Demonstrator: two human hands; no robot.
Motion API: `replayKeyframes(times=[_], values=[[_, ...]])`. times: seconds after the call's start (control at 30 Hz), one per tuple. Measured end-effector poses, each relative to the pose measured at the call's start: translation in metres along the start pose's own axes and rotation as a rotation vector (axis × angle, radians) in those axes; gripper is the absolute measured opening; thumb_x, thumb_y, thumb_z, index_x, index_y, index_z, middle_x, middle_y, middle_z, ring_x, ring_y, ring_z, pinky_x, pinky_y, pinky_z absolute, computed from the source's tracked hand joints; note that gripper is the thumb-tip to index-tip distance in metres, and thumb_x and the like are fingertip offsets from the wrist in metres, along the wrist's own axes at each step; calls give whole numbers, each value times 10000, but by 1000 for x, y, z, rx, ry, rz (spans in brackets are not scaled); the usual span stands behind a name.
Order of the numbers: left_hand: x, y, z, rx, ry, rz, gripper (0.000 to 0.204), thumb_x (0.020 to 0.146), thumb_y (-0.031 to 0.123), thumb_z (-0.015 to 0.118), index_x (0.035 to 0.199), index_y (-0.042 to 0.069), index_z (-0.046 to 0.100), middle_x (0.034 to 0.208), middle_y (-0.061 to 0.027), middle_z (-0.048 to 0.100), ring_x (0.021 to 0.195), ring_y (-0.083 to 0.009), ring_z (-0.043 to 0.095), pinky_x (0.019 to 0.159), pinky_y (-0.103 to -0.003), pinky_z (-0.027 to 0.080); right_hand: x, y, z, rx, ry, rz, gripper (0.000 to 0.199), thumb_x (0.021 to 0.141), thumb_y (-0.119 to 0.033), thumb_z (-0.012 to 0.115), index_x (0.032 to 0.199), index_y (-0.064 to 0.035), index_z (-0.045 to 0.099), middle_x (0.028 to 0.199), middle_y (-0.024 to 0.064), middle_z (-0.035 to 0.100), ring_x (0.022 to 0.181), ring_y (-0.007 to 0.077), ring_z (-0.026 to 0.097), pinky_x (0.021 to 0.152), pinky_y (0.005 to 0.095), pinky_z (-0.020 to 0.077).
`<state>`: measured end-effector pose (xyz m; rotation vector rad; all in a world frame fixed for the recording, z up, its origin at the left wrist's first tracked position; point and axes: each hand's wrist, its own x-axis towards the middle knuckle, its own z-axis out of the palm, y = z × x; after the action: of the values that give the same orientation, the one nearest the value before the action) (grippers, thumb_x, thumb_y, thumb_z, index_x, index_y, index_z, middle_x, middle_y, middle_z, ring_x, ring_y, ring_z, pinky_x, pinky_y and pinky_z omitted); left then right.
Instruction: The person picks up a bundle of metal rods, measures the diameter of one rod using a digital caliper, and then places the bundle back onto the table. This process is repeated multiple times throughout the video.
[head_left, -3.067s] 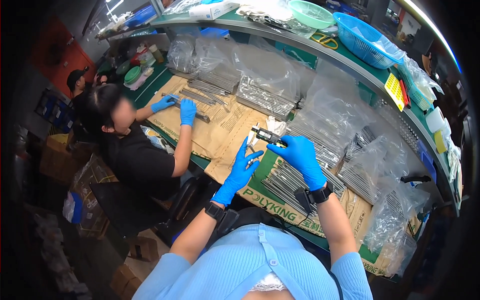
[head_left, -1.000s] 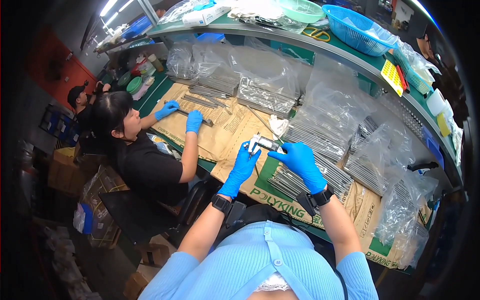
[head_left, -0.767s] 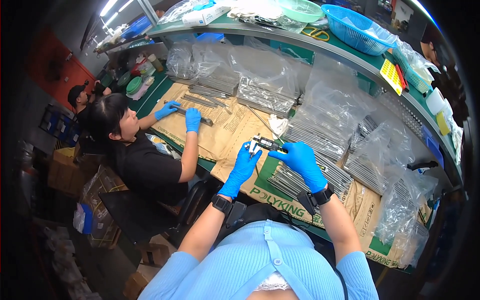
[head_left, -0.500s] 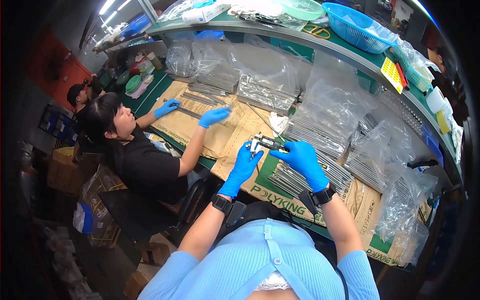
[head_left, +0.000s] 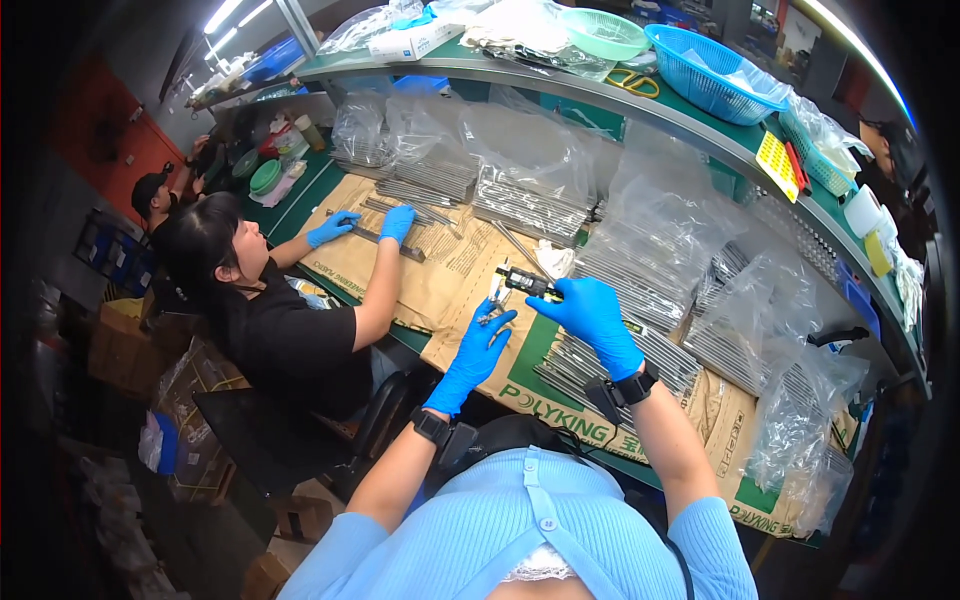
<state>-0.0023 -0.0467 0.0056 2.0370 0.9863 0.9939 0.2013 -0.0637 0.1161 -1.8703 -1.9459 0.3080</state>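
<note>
My right hand point(head_left: 592, 318), in a blue glove, is closed around a digital caliper point(head_left: 524, 282) with a black body and silver jaws, held above the paper-covered bench. The jaws point toward my left hand point(head_left: 478, 352), also gloved in blue. Small shiny metal parts point(head_left: 488, 314) sit pinched in its fingertips; their exact shape is too small to make out. Under and beside my right hand lie bundles of thin metal rods point(head_left: 570, 372). Beyond the caliper, a crumpled white cloth point(head_left: 556, 258) lies near loose rods.
On my left a co-worker in blue gloves holds a dark flat bar point(head_left: 400, 246) over brown paper point(head_left: 350, 262). Clear plastic bags point(head_left: 660, 200) of rods line the back of the bench. A raised shelf point(head_left: 700, 118) carries a blue basket point(head_left: 712, 72) and yellow-handled scissors point(head_left: 632, 84).
My left hand has lowered slightly away from the caliper jaws, its fingers a little looser. The caliper has shifted slightly left. The co-worker's raised hand has come to the bar.
</note>
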Motion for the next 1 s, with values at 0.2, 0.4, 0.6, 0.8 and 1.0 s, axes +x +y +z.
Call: replayKeyframes(times=[0.2,0.4,0.6,0.8,1.0], values=[[19,-27,31,-32,-78,96,320,788,-56,518,1065,77,608,1013,-150,532,992,-285,522,868,-329,415,-11,12,7,41,64,76,470,772,-515,575,731,-53,652,589,142,590,551,295,598,499,374,458],[19,-64,76,-7,-190,24,279,755,-86,482,961,47,615,961,-162,551,934,-314,537,823,-371,433,-104,99,-10,164,171,487,400,783,-445,608,811,-49,656,606,151,586,555,275,591,502,366,418],[60,-50,164,417,-645,331,130,765,-17,490,843,23,585,931,-181,549,869,-344,530,744,-413,435,-234,163,-15,110,225,912,465,769,-484,608,811,-23,649,631,180,589,593,317,594,520,379,426],[82,-1,271,368,-507,582,73,738,81,522,712,48,581,818,-148,555,822,-305,543,691,-418,409,-303,167,-2,110,276,1093,481,765,-492,611,820,-15,646,678,193,603,648,331,609,553,384,445],[103,20,294,595,-638,884,117,735,84,533,797,32,618,901,-136,556,876,-284,536,736,-403,417,-340,159,11,148,274,1198,458,762,-474,620,826,-21,646,696,198,608,675,351,609,570,399,452]])
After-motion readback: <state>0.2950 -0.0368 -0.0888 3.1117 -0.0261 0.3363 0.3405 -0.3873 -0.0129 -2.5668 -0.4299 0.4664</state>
